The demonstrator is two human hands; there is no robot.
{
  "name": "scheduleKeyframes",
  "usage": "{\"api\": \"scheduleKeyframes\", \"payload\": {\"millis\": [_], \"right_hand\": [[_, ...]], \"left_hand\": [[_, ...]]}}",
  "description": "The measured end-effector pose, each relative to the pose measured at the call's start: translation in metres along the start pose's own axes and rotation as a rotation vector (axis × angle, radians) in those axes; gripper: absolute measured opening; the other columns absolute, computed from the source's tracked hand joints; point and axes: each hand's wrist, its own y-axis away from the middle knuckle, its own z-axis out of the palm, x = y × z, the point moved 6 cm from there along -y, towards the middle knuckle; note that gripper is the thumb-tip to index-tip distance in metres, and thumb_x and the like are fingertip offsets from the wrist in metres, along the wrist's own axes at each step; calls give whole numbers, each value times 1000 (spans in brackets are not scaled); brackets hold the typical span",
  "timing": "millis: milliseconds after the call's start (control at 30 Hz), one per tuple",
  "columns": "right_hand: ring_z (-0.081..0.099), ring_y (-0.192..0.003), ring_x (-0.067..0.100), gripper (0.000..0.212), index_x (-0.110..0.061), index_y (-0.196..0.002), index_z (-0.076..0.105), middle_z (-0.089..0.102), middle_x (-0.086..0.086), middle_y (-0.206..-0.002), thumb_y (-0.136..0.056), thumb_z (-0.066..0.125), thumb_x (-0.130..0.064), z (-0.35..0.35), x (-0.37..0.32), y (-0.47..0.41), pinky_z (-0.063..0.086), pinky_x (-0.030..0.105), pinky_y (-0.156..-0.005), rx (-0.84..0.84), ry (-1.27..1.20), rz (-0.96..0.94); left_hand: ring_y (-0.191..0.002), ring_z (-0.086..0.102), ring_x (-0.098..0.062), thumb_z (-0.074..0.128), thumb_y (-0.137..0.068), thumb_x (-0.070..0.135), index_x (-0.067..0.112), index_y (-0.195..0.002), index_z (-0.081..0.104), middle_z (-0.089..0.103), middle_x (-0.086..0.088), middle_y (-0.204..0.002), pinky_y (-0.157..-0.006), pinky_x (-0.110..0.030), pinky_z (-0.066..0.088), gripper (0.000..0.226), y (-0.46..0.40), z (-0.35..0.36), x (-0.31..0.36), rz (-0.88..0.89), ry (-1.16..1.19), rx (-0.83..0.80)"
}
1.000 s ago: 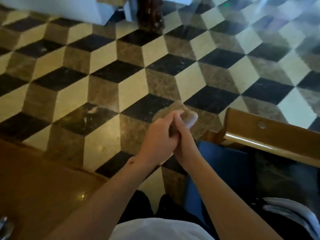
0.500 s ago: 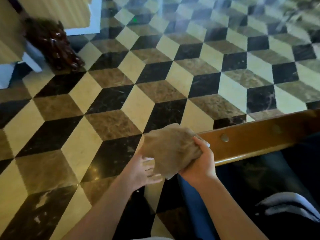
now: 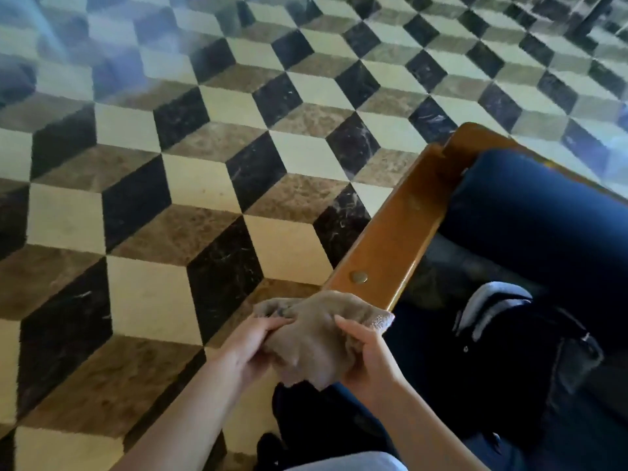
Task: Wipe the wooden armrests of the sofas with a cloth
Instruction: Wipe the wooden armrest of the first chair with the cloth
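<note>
A crumpled tan cloth (image 3: 314, 334) is held between both hands just in front of the near end of a wooden armrest (image 3: 397, 229). My left hand (image 3: 249, 346) pinches its left side with thumb on top. My right hand (image 3: 365, 355) grips its right side, fingers curled under. The armrest runs away from me up and to the right, with a round brass stud (image 3: 359, 276) near its close end. The cloth's far edge overlaps the armrest's near tip; whether it touches is unclear.
A dark blue sofa cushion (image 3: 530, 212) lies right of the armrest. Dark clothing with a grey-white strip (image 3: 492, 300) sits on the seat. The cube-patterned marble floor (image 3: 190, 185) spreads to the left and ahead.
The view has swung, so the armrest now runs diagonally away instead of across. The cloth has gone from spread open to bunched between both hands, and my left hand now grips it.
</note>
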Motion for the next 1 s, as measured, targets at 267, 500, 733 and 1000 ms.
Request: {"api": "scheduleKeyframes", "payload": {"millis": [267, 500, 733, 1000], "right_hand": [[73, -113, 41, 55, 1, -126, 71, 74, 27, -123, -79, 79, -27, -19, -47, -84, 55, 52, -103, 197, -317, -33], [78, -101, 35, 38, -10, -130, 66, 80, 15, -112, -93, 73, -15, -22, -122, -124, 58, 49, -100, 380, -643, -163], [76, -110, 35, 41, -10, -134, 64, 77, 18, -122, -95, 70, -19, -32, -167, -151, 66, 44, -74, 549, -1011, -536], [78, -103, 33, 29, -7, -127, 68, 77, 18, -122, -100, 60, -5, 30, -110, -155, 65, 42, -76, 1021, -1455, -626]], "left_hand": [[-94, 74, -48, 68, -89, -2, 11, -116, 72, 76, -28, -104, -80, -63, 59, 31, -92, 74, 86, -83, -272, 104], [-98, 75, -40, 72, -80, -5, 10, -126, 62, 77, -20, -110, -79, -55, 61, 50, -178, 131, 173, -135, -511, -59], [-105, 74, -33, 70, -83, -8, 12, -131, 61, 74, -18, -121, -73, -38, 61, 53, -268, 221, 191, -385, -921, -484], [-87, 73, -29, 57, -103, 18, 16, -122, 65, 77, -17, -107, -76, -39, 57, 21, -356, 274, 250, -398, -1686, -649]]}}
